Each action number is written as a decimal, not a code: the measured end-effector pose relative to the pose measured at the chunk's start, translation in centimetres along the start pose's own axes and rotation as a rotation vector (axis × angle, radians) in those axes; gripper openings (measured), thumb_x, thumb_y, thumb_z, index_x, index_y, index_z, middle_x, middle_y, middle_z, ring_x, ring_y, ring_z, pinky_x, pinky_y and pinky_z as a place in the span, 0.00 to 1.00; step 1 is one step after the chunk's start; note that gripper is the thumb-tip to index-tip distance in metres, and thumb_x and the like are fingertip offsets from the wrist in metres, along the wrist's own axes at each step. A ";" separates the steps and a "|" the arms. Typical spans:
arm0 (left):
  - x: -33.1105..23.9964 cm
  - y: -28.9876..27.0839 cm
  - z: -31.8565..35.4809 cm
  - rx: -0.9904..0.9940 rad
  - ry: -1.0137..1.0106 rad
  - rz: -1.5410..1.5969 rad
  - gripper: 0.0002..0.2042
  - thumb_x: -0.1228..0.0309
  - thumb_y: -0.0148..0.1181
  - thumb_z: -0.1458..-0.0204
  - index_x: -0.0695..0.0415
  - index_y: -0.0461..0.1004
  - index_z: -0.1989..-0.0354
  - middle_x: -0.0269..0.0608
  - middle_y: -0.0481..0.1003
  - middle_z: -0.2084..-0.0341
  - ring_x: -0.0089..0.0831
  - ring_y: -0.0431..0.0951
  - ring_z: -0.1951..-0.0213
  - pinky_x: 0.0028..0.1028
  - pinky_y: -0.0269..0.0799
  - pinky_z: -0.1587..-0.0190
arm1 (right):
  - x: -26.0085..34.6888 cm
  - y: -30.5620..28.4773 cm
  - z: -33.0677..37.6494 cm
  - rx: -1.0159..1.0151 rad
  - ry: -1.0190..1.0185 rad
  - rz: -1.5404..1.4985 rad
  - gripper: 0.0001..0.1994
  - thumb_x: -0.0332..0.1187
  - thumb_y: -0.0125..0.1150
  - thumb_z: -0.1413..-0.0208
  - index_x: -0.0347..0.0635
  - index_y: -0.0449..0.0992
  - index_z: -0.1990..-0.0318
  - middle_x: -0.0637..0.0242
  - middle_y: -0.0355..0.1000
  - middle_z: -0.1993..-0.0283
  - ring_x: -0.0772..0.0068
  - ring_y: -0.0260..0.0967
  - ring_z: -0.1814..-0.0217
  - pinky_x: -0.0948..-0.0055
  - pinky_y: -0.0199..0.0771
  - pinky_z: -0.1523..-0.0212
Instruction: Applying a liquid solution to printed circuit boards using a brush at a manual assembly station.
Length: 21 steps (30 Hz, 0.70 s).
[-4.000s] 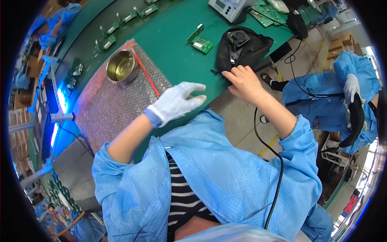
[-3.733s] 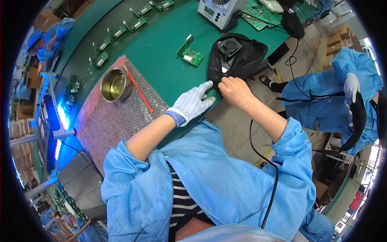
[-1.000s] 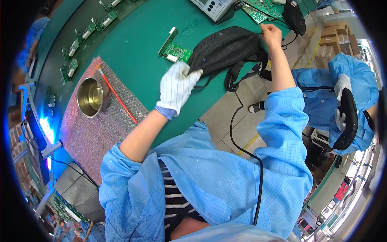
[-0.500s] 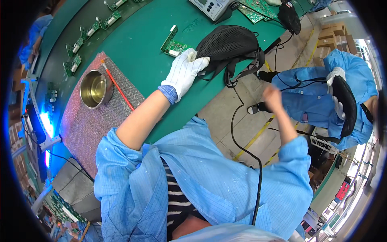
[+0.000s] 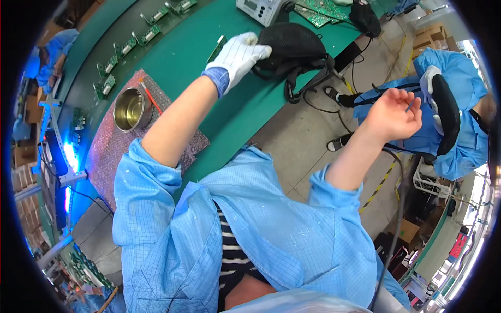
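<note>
My left hand (image 5: 241,55), in a white striped glove with a blue cuff, is over the green workbench (image 5: 229,112). Its thumb stands apart from the other fingers and lies at the left edge of a black mesh pouch (image 5: 289,49) with straps. Partly hidden behind the glove is a green circuit board (image 5: 217,49); whether the fingers touch it does not show. My bare right hand (image 5: 395,116) is raised off to the right, past the bench edge. Its fingers are loosely curled and apart, with nothing in them.
A metal cup (image 5: 132,109) of yellowish liquid and a red-handled brush (image 5: 150,96) lie on bubble wrap (image 5: 112,141). Several boards stand along the far left. A grey instrument (image 5: 261,9) is at the back. A co-worker (image 5: 472,109) holds a black pouch. A black cable (image 5: 401,208) hangs on my right.
My left hand has moved away from me along the pouch edge and now covers part of the circuit board. The right hand has risen and moved right. The whole view has shifted slightly.
</note>
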<state>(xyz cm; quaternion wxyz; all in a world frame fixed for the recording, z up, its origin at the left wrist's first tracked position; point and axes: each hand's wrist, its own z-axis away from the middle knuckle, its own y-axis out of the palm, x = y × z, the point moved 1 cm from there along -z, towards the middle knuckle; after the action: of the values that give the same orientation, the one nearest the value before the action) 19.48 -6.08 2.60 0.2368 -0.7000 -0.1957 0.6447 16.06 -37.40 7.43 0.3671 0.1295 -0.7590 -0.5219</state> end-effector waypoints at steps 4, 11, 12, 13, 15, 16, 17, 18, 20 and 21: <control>-0.4 0.8 1.0 0.063 -0.156 0.192 0.20 0.56 0.57 0.50 0.65 0.67 0.70 0.46 0.68 0.73 0.35 0.69 0.67 0.32 0.65 0.62 | -7.3 4.1 -2.8 -0.231 0.476 -0.373 0.05 0.31 0.47 0.57 0.45 0.60 0.80 0.70 0.57 0.83 0.72 0.60 0.79 0.72 0.59 0.76; -0.9 -0.8 0.1 0.087 -0.224 0.364 0.16 0.59 0.59 0.49 0.59 0.65 0.74 0.35 0.64 0.78 0.26 0.66 0.72 0.29 0.66 0.68 | -14.1 6.5 3.7 1.830 0.289 1.387 0.18 0.42 0.61 0.57 0.33 0.71 0.81 0.59 0.70 0.78 0.70 0.67 0.78 0.70 0.69 0.73; -0.8 -0.9 0.0 0.087 -0.288 0.426 0.15 0.59 0.59 0.50 0.58 0.66 0.74 0.35 0.64 0.78 0.26 0.67 0.72 0.29 0.67 0.68 | -13.7 5.7 4.2 1.911 0.338 1.570 0.18 0.45 0.61 0.58 0.34 0.72 0.79 0.57 0.73 0.75 0.64 0.71 0.74 0.66 0.71 0.70; -0.7 -0.9 -0.1 0.088 -0.320 0.452 0.15 0.59 0.59 0.50 0.59 0.68 0.72 0.38 0.67 0.76 0.28 0.69 0.70 0.30 0.67 0.67 | -12.9 4.8 4.3 1.905 0.340 1.609 0.19 0.47 0.63 0.58 0.36 0.74 0.73 0.56 0.74 0.70 0.59 0.72 0.68 0.63 0.72 0.65; -0.8 -0.8 0.1 0.096 -0.237 0.333 0.15 0.59 0.59 0.50 0.60 0.68 0.71 0.40 0.69 0.74 0.30 0.70 0.68 0.31 0.68 0.65 | -12.1 2.7 5.6 1.873 0.086 1.425 0.24 0.50 0.66 0.61 0.39 0.74 0.62 0.56 0.69 0.62 0.55 0.68 0.56 0.62 0.69 0.55; -1.0 -0.7 0.2 0.112 -0.258 0.276 0.16 0.59 0.58 0.51 0.62 0.68 0.71 0.42 0.70 0.73 0.31 0.71 0.66 0.31 0.66 0.62 | -11.7 1.5 5.9 1.877 0.066 1.374 0.23 0.48 0.67 0.60 0.39 0.74 0.62 0.57 0.69 0.62 0.56 0.68 0.56 0.61 0.69 0.56; -1.2 -0.6 0.5 0.109 -0.244 0.292 0.16 0.59 0.58 0.51 0.62 0.68 0.71 0.42 0.70 0.73 0.31 0.71 0.66 0.31 0.66 0.62 | -11.6 0.2 6.3 1.888 0.117 1.402 0.22 0.46 0.67 0.60 0.40 0.74 0.62 0.59 0.69 0.62 0.56 0.68 0.57 0.61 0.69 0.57; -1.6 -0.4 0.7 0.123 -0.200 0.296 0.16 0.60 0.58 0.51 0.63 0.67 0.71 0.43 0.69 0.73 0.32 0.70 0.66 0.30 0.65 0.61 | -11.4 -1.0 6.8 1.898 0.007 1.419 0.19 0.45 0.67 0.59 0.41 0.74 0.63 0.60 0.68 0.63 0.57 0.68 0.58 0.62 0.68 0.58; -2.3 0.0 1.4 0.162 -0.152 0.258 0.16 0.60 0.58 0.52 0.64 0.66 0.72 0.44 0.68 0.74 0.32 0.68 0.67 0.29 0.64 0.61 | -11.2 -2.7 7.3 1.961 -0.142 1.432 0.14 0.38 0.66 0.58 0.42 0.72 0.65 0.61 0.66 0.67 0.58 0.67 0.61 0.63 0.66 0.61; -2.7 0.3 1.8 0.170 -0.130 0.220 0.17 0.61 0.58 0.52 0.65 0.66 0.72 0.44 0.67 0.75 0.32 0.67 0.68 0.29 0.63 0.61 | -11.1 -3.1 7.2 1.946 -0.160 1.440 0.14 0.38 0.66 0.58 0.42 0.72 0.65 0.61 0.66 0.67 0.58 0.67 0.61 0.63 0.66 0.61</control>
<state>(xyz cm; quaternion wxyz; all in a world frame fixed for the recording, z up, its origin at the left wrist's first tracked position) 17.42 -7.70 4.51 0.2101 -0.6515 -0.0772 0.7249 18.20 -27.25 -1.35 0.2747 -0.1330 -0.7527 0.5834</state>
